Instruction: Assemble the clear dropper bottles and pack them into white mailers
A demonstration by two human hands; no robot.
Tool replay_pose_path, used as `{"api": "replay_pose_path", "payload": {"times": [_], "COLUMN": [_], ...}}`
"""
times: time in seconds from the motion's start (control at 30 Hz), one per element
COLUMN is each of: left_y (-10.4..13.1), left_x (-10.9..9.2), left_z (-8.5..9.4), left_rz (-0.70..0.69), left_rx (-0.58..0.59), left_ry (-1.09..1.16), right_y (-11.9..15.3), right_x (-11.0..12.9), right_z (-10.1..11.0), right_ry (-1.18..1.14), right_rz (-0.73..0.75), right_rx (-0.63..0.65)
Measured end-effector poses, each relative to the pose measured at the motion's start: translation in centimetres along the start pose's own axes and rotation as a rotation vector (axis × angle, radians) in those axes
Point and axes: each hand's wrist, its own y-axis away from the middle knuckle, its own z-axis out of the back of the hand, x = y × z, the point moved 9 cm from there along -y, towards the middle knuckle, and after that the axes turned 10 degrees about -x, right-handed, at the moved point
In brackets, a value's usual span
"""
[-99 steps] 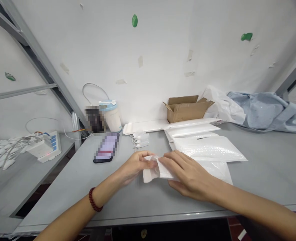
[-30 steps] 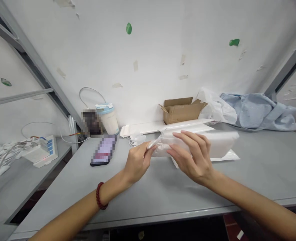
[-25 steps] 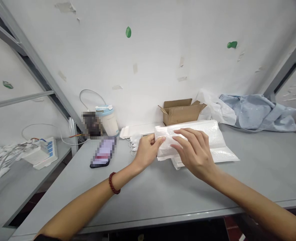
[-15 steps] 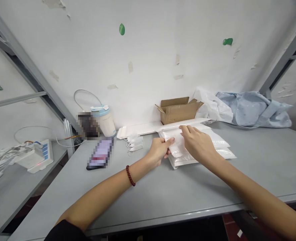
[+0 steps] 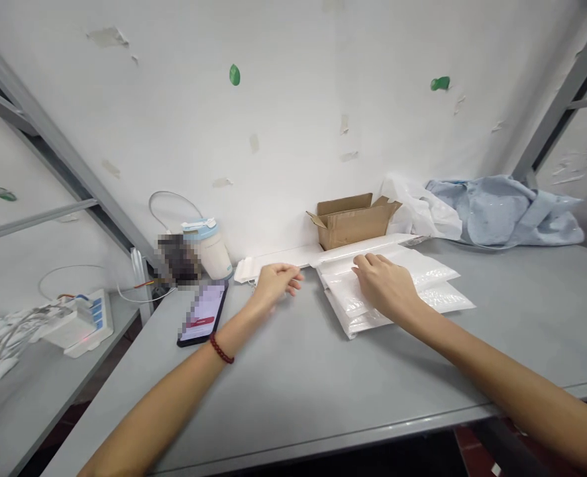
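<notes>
My right hand is closed on the upper edge of the top white bubble mailer, its fingers bent and their tips partly hidden. Another bubble mailer lies beneath that one on the grey table. My left hand, with a dark red bead bracelet on the wrist, is off the mailers and to their left. Its fingers are loosely bent and slightly apart, with nothing visible in them. It covers most of the small white stringed pieces on the table.
An open cardboard box stands by the wall, beside a white plastic bag and light blue cloth. On the left are a phone, a lidded cup and a power strip. A flat white strip lies behind my left hand.
My left hand has let go of the mailer's left edge and moved left, over the small white pieces. My right hand stays at the mailer. The camera view has shifted slightly.
</notes>
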Motion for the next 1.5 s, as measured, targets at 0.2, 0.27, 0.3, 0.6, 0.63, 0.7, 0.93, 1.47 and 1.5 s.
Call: {"api": "replay_pose_path", "payload": {"times": [0.2,0.27,0.3,0.6,0.63,0.7,0.93,1.47,1.5], "left_y": [-5.7,-6.2,-6.2,-5.4,-5.4,-5.3,-5.6,-3.2,-2.7], "left_x": [0.8,1.4,1.8,3.7,3.8,3.8,3.2,-1.1,-1.3], "left_z": [7.6,8.3,8.4,5.7,5.5,5.2,5.7,12.4,12.7], "left_rz": [-0.278,-0.364,-0.399,-0.614,-0.632,-0.664,-0.723,-0.803,-0.812], "left_rx": [-0.072,-0.028,-0.006,0.099,0.100,0.099,0.031,-0.415,-0.445], "left_ry": [-0.447,-0.573,-0.630,-0.981,-1.002,-1.036,-1.081,-0.883,-0.863], "right_y": [0.0,0.1,0.2,0.2,0.2,0.2,0.3,0.3,0.4], "right_x": [0.0,0.1,0.2,0.2,0.2,0.3,0.5,0.8,0.8], "right_z": [0.7,0.7,0.7,0.8,0.8,0.8,0.6,0.4,0.4], "right_ry": [-0.062,-0.079,-0.087,-0.121,-0.122,-0.121,-0.126,-0.124,-0.124], "right_rz": [-0.014,-0.016,-0.017,-0.063,-0.063,-0.058,-0.036,-0.008,-0.008], "right_rx": [-0.076,-0.085,-0.087,-0.050,-0.048,-0.044,-0.038,-0.051,-0.051]}}
